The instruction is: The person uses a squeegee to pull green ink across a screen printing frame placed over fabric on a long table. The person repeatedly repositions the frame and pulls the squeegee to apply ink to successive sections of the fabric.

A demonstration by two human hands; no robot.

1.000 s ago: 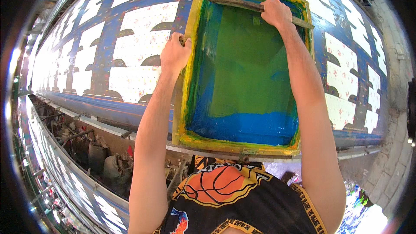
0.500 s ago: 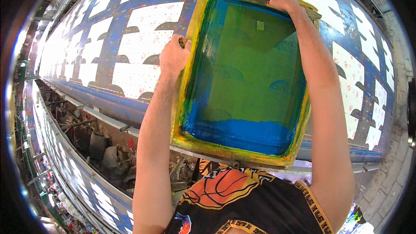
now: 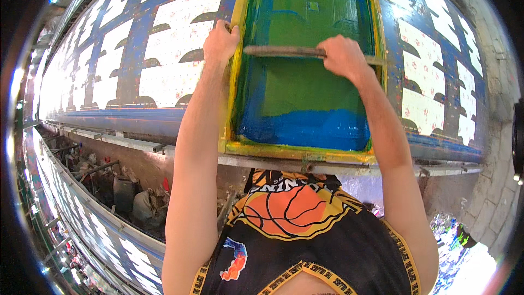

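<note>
A screen-printing frame (image 3: 295, 152) with a yellow-stained rim lies on the long table in front of me. Its mesh (image 3: 305, 90) is green, with a small pale square near the far end. Blue ink (image 3: 311, 131) pools along the near end and streaks the sides. My left hand (image 3: 220, 42) is closed at the frame's left edge, thumb uppermost. Inside the frame, my right hand (image 3: 344, 57) grips a long squeegee (image 3: 278, 51) that lies crosswise over the mesh, a little beyond its middle. The squeegee's lower edge is hard to make out.
White patterned fabric pieces (image 3: 177, 49) with dark curved cutouts lie in rows on the blue table (image 3: 125, 117). A metal rail (image 3: 131, 143) runs along its near edge. Below left, a trough holds a dark container (image 3: 124, 192) and rubbish. A brick wall or paving (image 3: 499, 131) borders the right.
My right hand has come from the frame's far end toward me, and the squeegee now shows across the mesh. My left hand stays at the left edge. The whole view has shifted slightly.
</note>
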